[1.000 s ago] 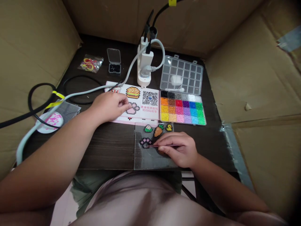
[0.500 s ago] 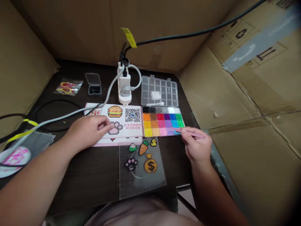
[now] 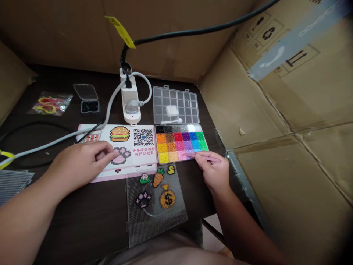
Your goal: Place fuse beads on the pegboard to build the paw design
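Near field, 6 o'clock: clear pegboard (image 3: pixel 136 230) bearing finished fused-bead figures, among them a money bag (image 3: pixel 167 197) and a carrot (image 3: pixel 158 179). Right hand (image 3: pixel 212 172), at 4 o'clock: fingers pinch slim pink tweezers (image 3: pixel 205 157), tips at the pink and lilac cells of the bead tray (image 3: pixel 165 162). Left hand (image 3: pixel 79 162), at 9 o'clock: fingers loosely curled, empty, resting on the printed pattern card (image 3: pixel 143 158) beside a paw motif (image 3: pixel 120 155). Far field, 12 o'clock: white power adapter (image 3: pixel 129 94); empty compartment box (image 3: pixel 176 105).

Step in hand, as judged: picking beads. The tips must close on a single bead.
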A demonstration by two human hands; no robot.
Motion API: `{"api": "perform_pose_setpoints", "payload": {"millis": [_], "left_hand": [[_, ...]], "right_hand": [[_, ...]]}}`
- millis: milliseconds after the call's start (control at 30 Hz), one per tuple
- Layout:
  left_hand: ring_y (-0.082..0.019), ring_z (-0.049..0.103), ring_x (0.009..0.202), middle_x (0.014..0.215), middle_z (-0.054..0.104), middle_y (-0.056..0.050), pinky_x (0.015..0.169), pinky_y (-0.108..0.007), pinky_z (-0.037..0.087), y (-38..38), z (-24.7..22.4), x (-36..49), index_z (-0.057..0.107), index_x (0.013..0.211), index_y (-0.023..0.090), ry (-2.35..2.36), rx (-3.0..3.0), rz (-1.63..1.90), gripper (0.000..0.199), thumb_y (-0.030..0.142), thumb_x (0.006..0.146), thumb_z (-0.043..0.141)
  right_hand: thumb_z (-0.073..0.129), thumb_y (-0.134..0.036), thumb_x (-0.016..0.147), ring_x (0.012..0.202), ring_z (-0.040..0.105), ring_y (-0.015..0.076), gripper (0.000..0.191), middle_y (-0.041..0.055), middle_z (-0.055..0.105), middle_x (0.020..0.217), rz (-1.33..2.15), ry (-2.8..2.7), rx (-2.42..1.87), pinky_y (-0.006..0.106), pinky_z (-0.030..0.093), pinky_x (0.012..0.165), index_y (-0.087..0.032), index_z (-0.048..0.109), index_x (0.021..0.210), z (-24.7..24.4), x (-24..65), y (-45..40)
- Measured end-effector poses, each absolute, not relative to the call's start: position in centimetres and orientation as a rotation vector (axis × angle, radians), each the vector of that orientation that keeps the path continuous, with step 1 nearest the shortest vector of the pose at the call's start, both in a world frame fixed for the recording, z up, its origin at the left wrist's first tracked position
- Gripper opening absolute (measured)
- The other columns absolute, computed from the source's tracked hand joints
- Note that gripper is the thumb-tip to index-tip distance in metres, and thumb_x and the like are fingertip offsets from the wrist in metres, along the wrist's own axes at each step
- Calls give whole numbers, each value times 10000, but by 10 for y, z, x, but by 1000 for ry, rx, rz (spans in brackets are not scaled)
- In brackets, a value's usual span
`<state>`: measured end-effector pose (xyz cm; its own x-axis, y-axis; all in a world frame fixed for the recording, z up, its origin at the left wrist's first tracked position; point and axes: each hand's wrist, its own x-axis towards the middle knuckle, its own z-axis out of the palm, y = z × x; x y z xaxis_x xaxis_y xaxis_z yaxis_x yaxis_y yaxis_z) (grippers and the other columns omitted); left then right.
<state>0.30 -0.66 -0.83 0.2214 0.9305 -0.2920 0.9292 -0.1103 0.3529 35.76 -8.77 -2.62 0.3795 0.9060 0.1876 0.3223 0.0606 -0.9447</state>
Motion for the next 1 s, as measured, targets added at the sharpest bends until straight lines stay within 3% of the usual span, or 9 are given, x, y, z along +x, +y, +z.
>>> {"api": "perform_pose_setpoints", "payload": {"millis": [300, 667, 767, 900, 1000], "left_hand": [[-256, 656, 758, 816, 762, -31, 708, -368, 421, -8, -3, 5, 717, 838, 286, 1702, 2023, -35, 402, 597, 893, 469], [-255, 637, 707, 736, 710, -40, 660, -389, 403, -6, -7, 4, 704, 816, 279, 1692, 2041, 27, 337, 554, 894, 525], [-245, 626, 713, 751, 713, -54, 653, -385, 393, -7, -7, 5, 700, 785, 277, 1702, 2065, 42, 332, 547, 894, 541], [-228, 609, 738, 806, 726, -55, 674, -360, 375, -8, -2, 9, 711, 830, 257, 1725, 2088, 8, 344, 551, 897, 546], [-220, 606, 751, 821, 726, -53, 680, -345, 364, -8, 1, 13, 727, 865, 243, 1739, 2091, -10, 359, 548, 904, 541]], "right_hand": [[865, -321, 792, 699, 836, 243, 139, 110, 851, 789, 637, -1165, -1503, 304, 684, 632, -186, 833, 779, -27, 358, -87], [953, -386, 729, 510, 735, 180, 239, 100, 842, 749, 721, -968, -1385, 270, 587, 476, -192, 822, 779, -34, 361, -87], [962, -384, 740, 544, 750, 176, 231, 84, 841, 745, 743, -1026, -1328, 270, 611, 525, -203, 828, 789, -34, 360, -90], [909, -326, 827, 740, 824, 216, 124, 71, 852, 796, 845, -1288, -1175, 334, 689, 726, -222, 843, 809, -23, 345, -96], [854, -244, 879, 720, 825, 210, 53, 77, 854, 813, 996, -1535, -1005, 309, 684, 685, -218, 852, 832, -12, 325, -100]]}}
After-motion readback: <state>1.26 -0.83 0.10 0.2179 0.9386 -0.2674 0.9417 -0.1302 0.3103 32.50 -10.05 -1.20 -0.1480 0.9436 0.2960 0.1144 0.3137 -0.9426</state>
